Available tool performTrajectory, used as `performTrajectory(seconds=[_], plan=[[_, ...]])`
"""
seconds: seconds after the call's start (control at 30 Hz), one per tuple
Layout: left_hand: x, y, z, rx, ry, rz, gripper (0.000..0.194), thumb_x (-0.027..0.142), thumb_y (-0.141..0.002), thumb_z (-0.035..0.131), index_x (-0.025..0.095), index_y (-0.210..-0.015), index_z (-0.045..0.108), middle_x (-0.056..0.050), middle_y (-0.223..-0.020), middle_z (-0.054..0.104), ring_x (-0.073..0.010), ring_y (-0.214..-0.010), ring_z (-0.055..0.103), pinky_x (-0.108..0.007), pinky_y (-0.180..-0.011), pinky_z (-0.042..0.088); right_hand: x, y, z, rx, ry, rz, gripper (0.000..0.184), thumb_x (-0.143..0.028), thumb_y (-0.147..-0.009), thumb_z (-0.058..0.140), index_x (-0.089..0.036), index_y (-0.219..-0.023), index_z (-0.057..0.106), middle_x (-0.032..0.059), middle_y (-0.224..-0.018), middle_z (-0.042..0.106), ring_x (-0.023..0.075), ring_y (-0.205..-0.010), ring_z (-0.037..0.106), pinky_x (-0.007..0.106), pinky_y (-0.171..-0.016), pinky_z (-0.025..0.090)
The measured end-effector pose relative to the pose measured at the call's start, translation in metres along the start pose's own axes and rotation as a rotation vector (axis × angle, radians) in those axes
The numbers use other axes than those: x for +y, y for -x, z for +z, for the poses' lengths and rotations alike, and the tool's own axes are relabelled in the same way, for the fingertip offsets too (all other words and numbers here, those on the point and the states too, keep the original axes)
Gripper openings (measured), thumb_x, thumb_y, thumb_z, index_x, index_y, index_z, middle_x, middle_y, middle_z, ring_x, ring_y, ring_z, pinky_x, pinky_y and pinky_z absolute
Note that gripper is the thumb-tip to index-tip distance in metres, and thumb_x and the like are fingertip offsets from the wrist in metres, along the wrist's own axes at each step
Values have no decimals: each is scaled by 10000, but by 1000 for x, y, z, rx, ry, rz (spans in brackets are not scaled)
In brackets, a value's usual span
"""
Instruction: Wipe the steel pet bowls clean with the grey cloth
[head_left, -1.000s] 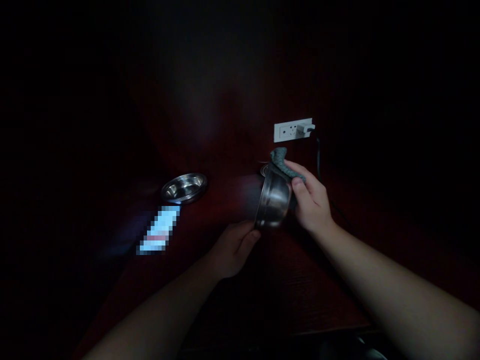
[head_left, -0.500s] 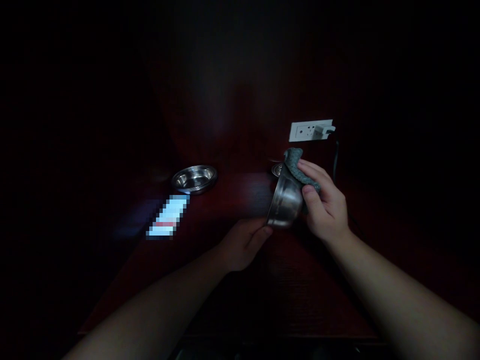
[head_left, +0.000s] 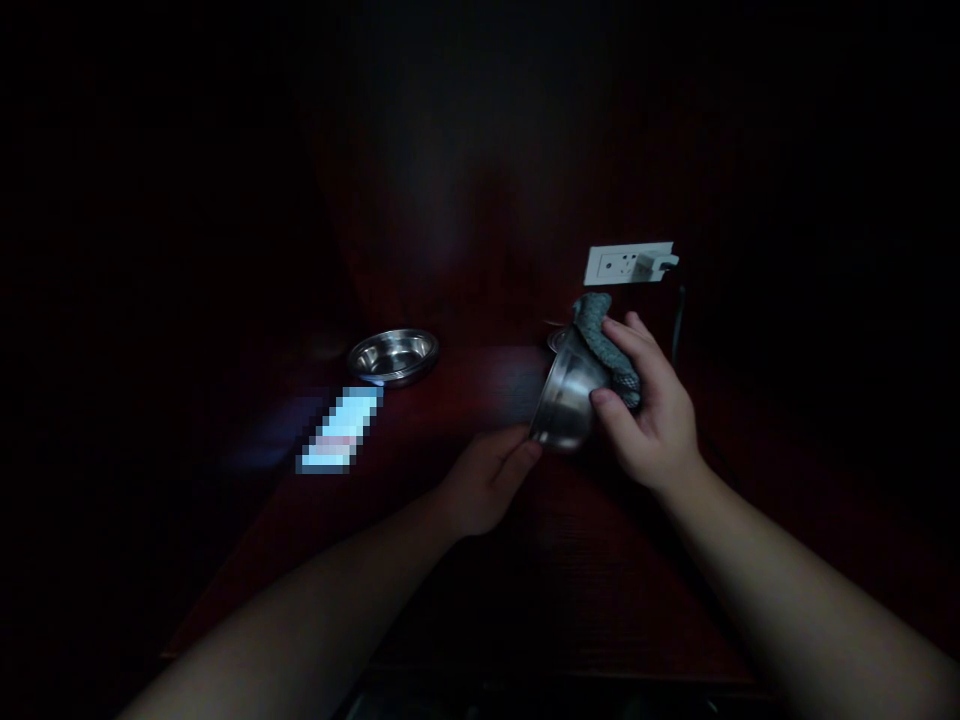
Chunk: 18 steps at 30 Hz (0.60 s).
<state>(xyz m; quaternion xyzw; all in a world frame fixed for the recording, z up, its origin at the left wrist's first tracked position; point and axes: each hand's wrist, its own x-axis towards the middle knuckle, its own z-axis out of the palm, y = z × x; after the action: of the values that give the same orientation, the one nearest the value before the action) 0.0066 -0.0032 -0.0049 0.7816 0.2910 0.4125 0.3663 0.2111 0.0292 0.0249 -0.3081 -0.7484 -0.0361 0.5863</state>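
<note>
The scene is very dark. A steel bowl [head_left: 566, 400] is tipped on its side above a dark red wooden table [head_left: 600, 560]. My left hand [head_left: 487, 480] grips the bowl's lower rim with curled fingers. My right hand [head_left: 652, 415] presses a grey knitted cloth [head_left: 604, 335] against the bowl's upper outer side, thumb on the metal. A second steel bowl [head_left: 394, 355] stands upright on the table to the left, away from both hands.
A lit, pixelated phone screen [head_left: 339, 430] lies on the table just in front of the second bowl. A white wall socket [head_left: 628, 264] with a plug and a dark cable hanging down is behind my right hand. Everything else is in darkness.
My right hand has slid the cloth a little down over the bowl, with the thumb lower on the metal. The view has drifted slightly; the left hand keeps its grip.
</note>
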Motion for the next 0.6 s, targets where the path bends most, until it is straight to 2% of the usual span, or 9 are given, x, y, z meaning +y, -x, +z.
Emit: performTrajectory(seconds=[0.1,0.2,0.37,0.6], plan=[[-3,1,0,16,7,16,385,374,-1004,370,148,-1123,658,-69,-1022,707,-177,-935,642,-309,-851,488,-1,-1,0,-16,-46,19,571,-363,-848,589,-224,-1392,487,121,-1409,540,342,-1331,466,562,-1112,359],[-5,1,1,45,3,16,384,382,-1001,372,143,-1072,664,-61,-953,699,-172,-893,639,-306,-821,492,-2,-2,-1,20,-53,48,528,-355,-853,586,-216,-1358,521,129,-1340,584,319,-1238,547,526,-1058,432],[-3,1,1,62,5,28,384,397,-994,378,140,-967,662,-60,-918,698,-166,-845,632,-307,-792,499,-1,-1,1,81,-61,46,401,-292,-906,532,-248,-1300,591,94,-1331,611,292,-1257,547,540,-1089,410],[4,1,2,40,43,26,373,383,-992,388,144,-971,674,-55,-888,694,-179,-881,642,-335,-860,499,-5,0,2,54,-77,-2,426,-210,-918,517,-298,-1328,589,49,-1393,583,281,-1298,529,550,-1111,403]])
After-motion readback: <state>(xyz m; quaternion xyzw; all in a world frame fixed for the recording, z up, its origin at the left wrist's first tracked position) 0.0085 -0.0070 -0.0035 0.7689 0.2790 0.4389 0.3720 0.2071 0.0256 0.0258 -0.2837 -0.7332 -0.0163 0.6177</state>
